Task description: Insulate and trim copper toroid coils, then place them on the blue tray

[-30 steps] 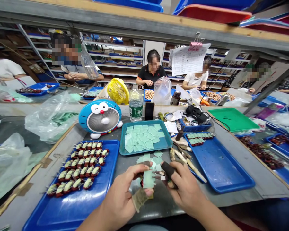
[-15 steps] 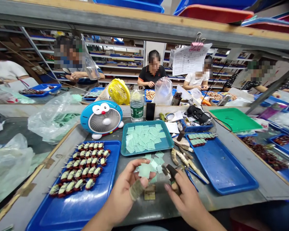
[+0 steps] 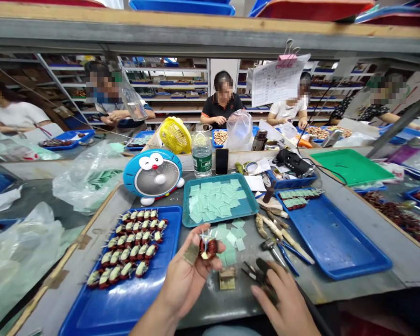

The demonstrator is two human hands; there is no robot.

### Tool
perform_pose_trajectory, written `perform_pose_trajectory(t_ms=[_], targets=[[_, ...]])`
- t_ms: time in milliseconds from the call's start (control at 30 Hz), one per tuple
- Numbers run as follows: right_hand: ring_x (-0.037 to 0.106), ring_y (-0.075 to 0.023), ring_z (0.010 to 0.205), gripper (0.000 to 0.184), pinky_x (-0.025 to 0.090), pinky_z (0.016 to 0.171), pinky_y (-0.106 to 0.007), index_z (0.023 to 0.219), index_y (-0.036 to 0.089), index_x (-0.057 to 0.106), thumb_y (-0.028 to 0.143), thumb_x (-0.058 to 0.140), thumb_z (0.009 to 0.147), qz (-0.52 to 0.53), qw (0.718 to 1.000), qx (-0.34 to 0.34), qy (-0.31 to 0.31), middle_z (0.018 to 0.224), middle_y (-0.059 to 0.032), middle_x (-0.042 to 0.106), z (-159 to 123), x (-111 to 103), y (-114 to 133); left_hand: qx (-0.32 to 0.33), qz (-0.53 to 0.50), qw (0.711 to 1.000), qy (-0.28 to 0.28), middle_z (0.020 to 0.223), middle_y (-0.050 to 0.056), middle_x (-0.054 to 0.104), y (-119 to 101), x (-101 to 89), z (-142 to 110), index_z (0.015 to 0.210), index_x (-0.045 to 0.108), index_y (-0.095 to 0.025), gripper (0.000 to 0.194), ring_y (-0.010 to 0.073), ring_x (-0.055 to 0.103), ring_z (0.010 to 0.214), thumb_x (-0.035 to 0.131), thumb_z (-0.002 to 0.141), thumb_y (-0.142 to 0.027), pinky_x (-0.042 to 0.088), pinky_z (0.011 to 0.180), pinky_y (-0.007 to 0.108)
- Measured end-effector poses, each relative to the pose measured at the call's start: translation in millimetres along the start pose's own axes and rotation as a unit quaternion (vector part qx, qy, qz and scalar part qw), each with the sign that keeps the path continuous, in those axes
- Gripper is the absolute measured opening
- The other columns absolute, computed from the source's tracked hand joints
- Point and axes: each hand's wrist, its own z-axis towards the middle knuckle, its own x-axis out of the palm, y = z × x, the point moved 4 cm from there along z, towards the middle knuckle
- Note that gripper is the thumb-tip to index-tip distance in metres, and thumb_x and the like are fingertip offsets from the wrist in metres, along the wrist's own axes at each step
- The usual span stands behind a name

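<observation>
My left hand (image 3: 187,268) is closed around a small wire-wound coil (image 3: 208,248), reddish brown with pale leads pointing up. A tan wrap covers part of its thumb. My right hand (image 3: 283,291) curls over a dark tool (image 3: 254,271) with narrow, pliers-like jaws; its handles are mostly hidden by the fingers. Between the hands a small tan block (image 3: 227,278) sits on the bench. Loose light-green square sheets (image 3: 230,255) lie just beyond the left hand. A teal tray (image 3: 249,208) behind them holds many more such sheets.
On the left, a blue tray (image 3: 101,310) holds rows of coils. A second blue tray (image 3: 339,240) lies right, with coils at its far end. A hammer (image 3: 273,249) and blue-handled pliers (image 3: 290,261) lie between. A cartoon fan (image 3: 154,175) and bottle (image 3: 202,156) stand behind; co-workers sit opposite.
The coil in my left hand has been turned, so its windings and leads now show instead of the green sheet. My right hand has moved lower and right. The view has shifted slightly.
</observation>
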Motion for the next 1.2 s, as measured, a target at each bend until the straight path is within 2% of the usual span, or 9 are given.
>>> perform_pose_trajectory(t_ms=[67,200,333,433,533,633,767,900,1200], targets=[[0.063,-0.03,0.119,0.037,0.059,0.094,-0.042,0.133,0.022,0.053,0.037,0.058,0.099,0.073,0.997,0.001,0.007,0.132,-0.014,0.061,25,-13,26,-0.002,-0.028,1.0,-0.006,0.087,0.008,0.076,3,0.7,0,0.131,0.056,-0.019,0.039,0.0107,0.065,0.061,0.064,0.099,-0.04,0.052,0.065,0.023],[0.058,-0.0302,0.125,0.048,0.052,0.104,-0.045,0.142,0.022,0.046,0.03,0.059,0.097,0.188,0.981,-0.043,0.021,0.134,-0.0143,0.059,68,-29,73,-0.004,-0.052,0.999,-0.015,0.083,0.005,0.074,6,1.8,-4,0.126,0.06,-0.021,0.036,0.0081,0.059,0.057,0.066,0.098,-0.042,0.048,0.063,0.021],[0.055,-0.031,0.127,0.056,0.05,0.105,-0.046,0.144,0.021,0.042,0.033,0.064,0.094,0.216,0.974,-0.063,0.014,0.135,-0.0152,0.058,86,-30,95,-0.014,-0.067,0.998,-0.005,0.08,0.003,0.072,9,-0.8,-7,0.125,0.06,-0.023,0.033,0.0045,0.05,0.05,0.064,0.099,-0.043,0.044,0.059,0.019],[0.057,-0.031,0.122,0.049,0.05,0.101,-0.047,0.138,0.02,0.046,0.033,0.066,0.094,0.205,0.975,-0.084,0.006,0.131,-0.0147,0.06,93,-29,104,-0.017,-0.071,0.997,-0.009,0.077,0.002,0.07,13,-4.9,-7,0.123,0.061,-0.024,0.031,0.0063,0.055,0.054,0.064,0.099,-0.044,0.046,0.06,0.019],[0.059,-0.0312,0.117,0.033,0.051,0.097,-0.048,0.124,0.021,0.054,0.033,0.065,0.095,0.171,0.98,-0.098,-0.002,0.13,-0.0143,0.061,100,-28,107,0.006,-0.033,0.999,-0.035,0.08,0.001,0.068,15,-9.5,-5,0.119,0.063,-0.023,0.031,0.0103,0.061,0.066,0.065,0.097,-0.045,0.048,0.06,0.018],[0.059,-0.0291,0.113,0.022,0.05,0.095,-0.046,0.118,0.022,0.058,0.032,0.061,0.098,0.167,0.982,-0.087,0.029,0.13,-0.0117,0.061,104,-25,99,0.069,0.079,0.993,-0.057,0.088,0.001,0.068,10,-14.3,-7,0.117,0.063,-0.022,0.033,0.0098,0.06,0.065,0.064,0.097,-0.048,0.048,0.056,0.018],[0.056,-0.0252,0.121,0.032,0.048,0.102,-0.04,0.131,0.026,0.055,0.028,0.059,0.099,0.261,0.96,-0.055,0.091,0.133,-0.0086,0.059,106,-17,81,0.083,0.245,0.966,-0.009,0.11,0.007,0.071,1,-16.3,-13,0.132,0.057,-0.025,0.04,0.0193,0.068,0.093,0.063,0.098,-0.045,0.056,0.081,0.028],[0.06,-0.0212,0.115,0.034,0.048,0.101,-0.034,0.131,0.027,0.057,0.026,0.063,0.097,0.358,0.924,0.001,0.136,0.124,-0.0051,0.063,107,-10,72,0.056,0.305,0.95,0.045,0.129,0.012,0.069,-1,-16.2,-15,0.141,0.049,-0.026,0.046,0.0257,0.067,0.113,0.063,0.099,-0.039,0.053,0.098,0.036],[0.06,-0.0179,0.115,0.033,0.045,0.101,-0.028,0.13,0.03,0.059,0.027,0.062,0.098,0.404,0.904,-0.008,0.137,0.123,-0.0012,0.064,112,-7,70,0.122,0.418,0.9,0.023,0.129,0.013,0.072,-3,-19.7,-15,0.139,0.052,-0.024,0.042,0.029,0.07,0.113,0.06,0.1,-0.04,0.056,0.096,0.037]])
